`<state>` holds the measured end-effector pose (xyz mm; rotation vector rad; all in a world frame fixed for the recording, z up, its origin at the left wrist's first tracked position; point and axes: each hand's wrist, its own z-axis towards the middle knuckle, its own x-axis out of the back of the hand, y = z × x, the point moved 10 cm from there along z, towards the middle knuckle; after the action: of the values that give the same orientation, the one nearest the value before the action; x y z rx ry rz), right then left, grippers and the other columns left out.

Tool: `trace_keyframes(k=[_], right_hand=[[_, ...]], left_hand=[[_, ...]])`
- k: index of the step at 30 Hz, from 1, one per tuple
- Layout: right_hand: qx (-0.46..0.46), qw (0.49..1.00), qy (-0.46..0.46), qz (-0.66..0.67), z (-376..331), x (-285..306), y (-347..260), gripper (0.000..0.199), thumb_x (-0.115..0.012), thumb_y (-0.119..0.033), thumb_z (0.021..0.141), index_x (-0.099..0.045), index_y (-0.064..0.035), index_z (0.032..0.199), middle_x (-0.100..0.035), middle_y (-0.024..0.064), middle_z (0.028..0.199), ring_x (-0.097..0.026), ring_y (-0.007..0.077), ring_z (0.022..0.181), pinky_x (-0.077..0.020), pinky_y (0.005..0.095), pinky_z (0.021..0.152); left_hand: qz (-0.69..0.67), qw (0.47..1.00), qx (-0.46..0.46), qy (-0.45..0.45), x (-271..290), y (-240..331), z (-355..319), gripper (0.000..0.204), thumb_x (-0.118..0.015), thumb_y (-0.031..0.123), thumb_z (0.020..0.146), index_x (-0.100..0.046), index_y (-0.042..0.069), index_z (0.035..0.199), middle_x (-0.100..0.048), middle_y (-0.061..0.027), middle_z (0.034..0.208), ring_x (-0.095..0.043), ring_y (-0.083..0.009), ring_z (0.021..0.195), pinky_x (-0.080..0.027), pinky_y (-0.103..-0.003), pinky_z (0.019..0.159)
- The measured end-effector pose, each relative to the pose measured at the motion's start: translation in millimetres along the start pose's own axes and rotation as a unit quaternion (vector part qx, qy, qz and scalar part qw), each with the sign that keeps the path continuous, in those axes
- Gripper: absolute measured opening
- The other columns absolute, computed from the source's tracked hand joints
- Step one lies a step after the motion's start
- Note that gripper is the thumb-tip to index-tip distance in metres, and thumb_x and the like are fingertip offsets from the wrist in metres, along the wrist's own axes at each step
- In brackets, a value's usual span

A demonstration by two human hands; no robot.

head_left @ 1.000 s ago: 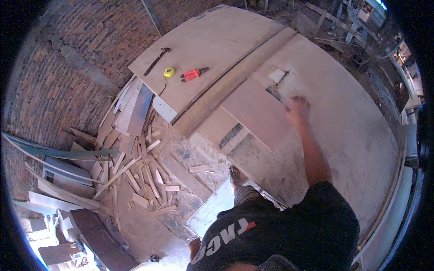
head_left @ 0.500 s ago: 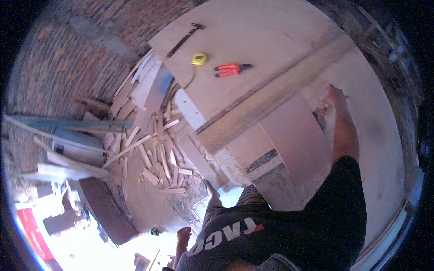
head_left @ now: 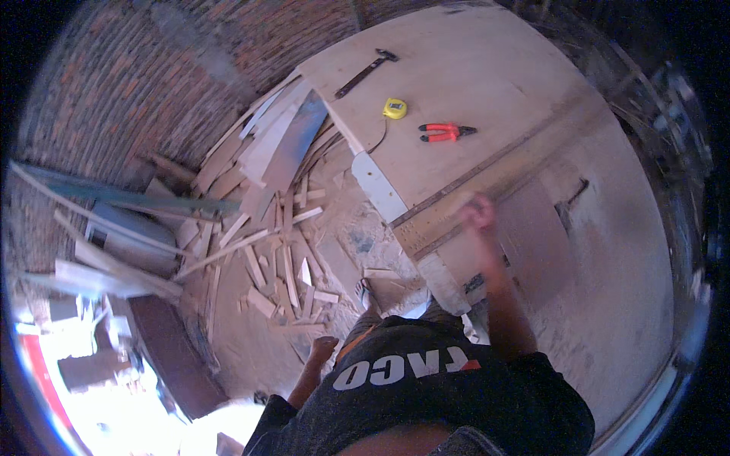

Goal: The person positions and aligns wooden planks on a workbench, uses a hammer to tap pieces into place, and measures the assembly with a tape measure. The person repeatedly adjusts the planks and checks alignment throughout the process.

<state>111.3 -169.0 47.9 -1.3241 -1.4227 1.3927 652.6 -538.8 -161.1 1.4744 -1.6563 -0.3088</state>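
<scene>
Diagonally across the bench (head_left: 532,76) lay the long wooden batten (head_left: 494,178), its near-edge end touching the blurred right hand (head_left: 477,213), grip not discernible, while the left hand (head_left: 325,348) hung released, well apart.

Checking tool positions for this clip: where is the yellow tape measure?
In the head view, the yellow tape measure lies on the plywood sheet, between the hammer and red-handled pliers.

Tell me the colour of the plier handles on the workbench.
The pliers have red-orange handles, seen best in the head view.
</scene>
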Motion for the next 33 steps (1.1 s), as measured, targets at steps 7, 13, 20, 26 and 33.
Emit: trace_keyframes(k=[7,13,20,26,33], right_hand=[[0.091,0.919,0.103,-0.371,-95.4,-90.9,-85.9,0.042,-0.083,-0.024,0.085,-0.068,-0.0039,0.120,-0.071,0.0160,0.120,-0.066,0.0323,0.117,-0.0508,0.0430,0.101],[0.006,0.829,0.202,-0.521,-189.6,-19.5,-43.3,0.038,-0.082,-0.034,0.085,-0.073,-0.0058,0.110,-0.071,0.0195,0.117,-0.066,0.0394,0.111,-0.0520,0.0481,0.098],[-0.154,0.749,0.342,-0.547,-242.1,74.9,-46.0,0.039,-0.082,-0.035,0.084,-0.073,-0.0080,0.112,-0.070,0.0183,0.121,-0.061,0.0399,0.119,-0.0494,0.0501,0.101],[-0.063,0.723,0.414,-0.549,-174.8,182.5,-34.5,0.053,-0.080,-0.041,0.084,-0.067,-0.0100,0.126,-0.063,0.0191,0.134,-0.054,0.0393,0.129,-0.0408,0.0533,0.111],[-0.090,0.691,0.387,-0.603,-37.9,294.8,9.4,0.074,-0.072,-0.054,0.087,-0.054,-0.0156,0.148,-0.042,0.0165,0.159,-0.030,0.0403,0.151,-0.0238,0.0668,0.119]], left_hand=[[0.150,0.984,-0.082,-0.057,69.1,64.2,106.6,0.042,-0.073,0.035,0.091,-0.076,0.000,0.114,-0.077,-0.0214,0.101,-0.076,-0.0299,0.093,-0.059,-0.039,0.085],[0.155,0.938,-0.305,-0.050,92.8,111.2,186.9,0.039,-0.076,0.034,0.089,-0.077,-0.001,0.107,-0.077,-0.0206,0.094,-0.076,-0.0277,0.089,-0.059,-0.038,0.082],[0.076,0.973,-0.197,-0.095,70.8,225.1,241.2,0.030,-0.077,0.022,0.090,-0.075,-0.003,0.107,-0.077,-0.0156,0.100,-0.074,-0.0228,0.084,-0.061,-0.036,0.076],[-0.118,0.987,-0.084,-0.075,59.1,278.8,288.8,0.034,-0.071,0.028,0.098,-0.070,0.001,0.118,-0.073,-0.0107,0.092,-0.070,-0.0207,0.078,-0.055,-0.031,0.059],[-0.214,0.977,0.024,-0.001,53.9,360.4,311.1,0.057,-0.064,0.055,0.098,-0.056,0.010,0.133,-0.066,-0.0118,0.099,-0.067,-0.0236,0.076,-0.052,-0.036,0.060]])
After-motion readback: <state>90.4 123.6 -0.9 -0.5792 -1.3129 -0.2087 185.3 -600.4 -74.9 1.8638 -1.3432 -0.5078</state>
